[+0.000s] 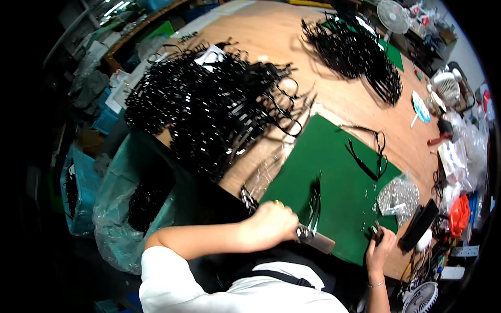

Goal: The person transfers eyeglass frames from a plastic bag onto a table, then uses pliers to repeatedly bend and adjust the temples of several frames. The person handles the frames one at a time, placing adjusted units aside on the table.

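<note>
My left hand (274, 221) is closed in a fist at the near left edge of a green mat (334, 182). Out of it sticks a dark glossy piece ending in a flat brownish plate (321, 241); its kind is unclear. A few thin black strips (314, 203), like eyeglass temples, lie on the mat just beyond. My right hand (381, 248), at the mat's near right corner, pinches a small dark tool (376, 230). Farther off on the mat rests a black eyeglass frame (378, 151) with its temples spread. Beside the mat's right edge lies a clear bag of tiny silvery parts (398, 198).
Large heaps of black eyeglass frames (209, 104) and more black pieces (355, 52) cover the wooden table (266, 26). A plastic-lined bin (115, 214) stands at left. A black case (419, 224), a red bag (459, 215) and small fans (420, 297) crowd the right.
</note>
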The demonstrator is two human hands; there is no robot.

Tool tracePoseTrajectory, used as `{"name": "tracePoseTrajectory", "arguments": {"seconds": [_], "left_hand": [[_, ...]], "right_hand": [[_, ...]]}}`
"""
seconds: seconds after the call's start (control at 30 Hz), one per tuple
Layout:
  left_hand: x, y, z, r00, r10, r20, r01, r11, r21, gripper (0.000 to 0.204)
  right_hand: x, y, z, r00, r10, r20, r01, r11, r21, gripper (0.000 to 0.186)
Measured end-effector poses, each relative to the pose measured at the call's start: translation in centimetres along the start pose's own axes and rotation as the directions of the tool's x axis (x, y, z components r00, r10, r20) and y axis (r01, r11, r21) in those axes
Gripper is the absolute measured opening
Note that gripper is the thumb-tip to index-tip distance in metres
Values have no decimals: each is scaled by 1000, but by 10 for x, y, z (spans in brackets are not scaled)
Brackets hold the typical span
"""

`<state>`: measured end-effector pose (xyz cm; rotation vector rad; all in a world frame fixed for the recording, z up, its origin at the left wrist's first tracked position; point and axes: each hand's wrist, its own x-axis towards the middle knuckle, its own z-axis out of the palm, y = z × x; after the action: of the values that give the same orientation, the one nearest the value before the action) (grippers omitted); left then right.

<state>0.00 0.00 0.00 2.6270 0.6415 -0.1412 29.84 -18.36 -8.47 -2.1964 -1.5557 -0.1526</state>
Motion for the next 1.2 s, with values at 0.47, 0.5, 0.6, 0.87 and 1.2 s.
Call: {"name": "tracePoseTrajectory", "arguments": {"seconds": [0.47,0.5,0.6,0.87,1.2], "left_hand": [[37,-16,37,806,433,-404,-292,884,365,27],[42,-15,45,839,406,-362,-252,880,403,27],[42,-4,55,861,374,-346,-241,897,370,27],[-11,12,31,729,248,-638,-307,952,19,38],[-42,8,11,416,-46,-908,-428,871,-241,20]], "right_hand": [[-2,-2,-2,994,-107,-7,107,994,11,35],[-2,-6,-5,995,-97,9,97,995,26,35],[-7,-6,-4,989,-146,14,146,989,1,39],[1,-54,-27,992,-117,47,119,992,-34,47],[102,-181,23,584,-687,433,633,719,288,72]]}}
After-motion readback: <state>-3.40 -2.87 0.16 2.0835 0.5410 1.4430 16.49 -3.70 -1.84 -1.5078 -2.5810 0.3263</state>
